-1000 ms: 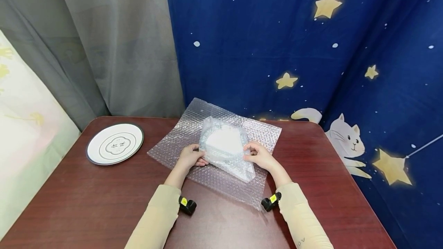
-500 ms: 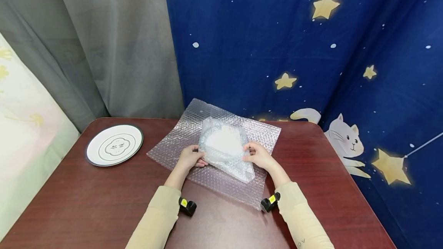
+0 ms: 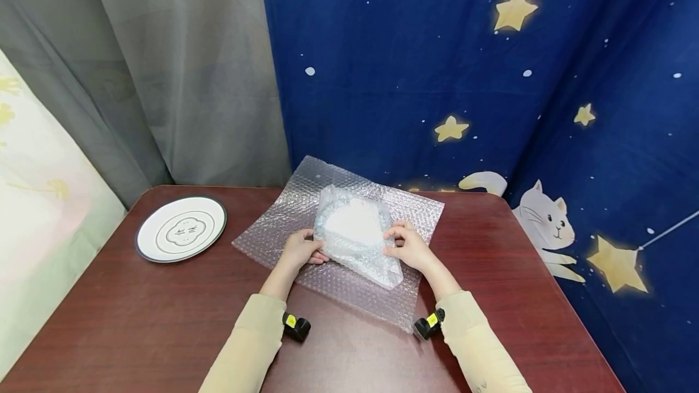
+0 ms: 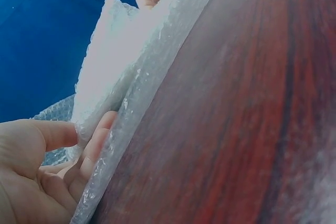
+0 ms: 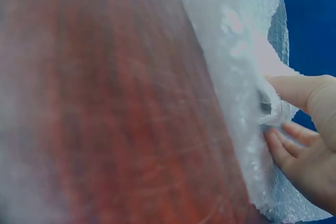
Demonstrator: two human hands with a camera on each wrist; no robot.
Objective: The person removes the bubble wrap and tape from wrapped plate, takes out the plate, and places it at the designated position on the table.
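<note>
A bundle of bubble wrap (image 3: pixel 355 232) with a bright white, plate-like shape showing through it lies over a larger flat sheet of bubble wrap (image 3: pixel 284 199) in the head view. My left hand (image 3: pixel 299 247) pinches the bundle's left edge; in the left wrist view the thumb (image 4: pixel 60 134) is on top and the fingers reach underneath. At the opposite edge my right hand (image 3: pixel 408 246) pinches the wrapped bundle. The right wrist view shows that thumb (image 5: pixel 296 90) above a fold of the wrap, with fingertips below. What the wrap encloses is mostly hidden by glare and plastic.
A white plate (image 3: pixel 158 232) with a dark rim and printed centre lies at the table's back left. The reddish-brown wooden table (image 3: pixel 191 320) ends at a grey curtain (image 3: pixel 218 77) and a blue star-patterned curtain (image 3: pixel 371 77). Small black cameras are strapped at both wrists.
</note>
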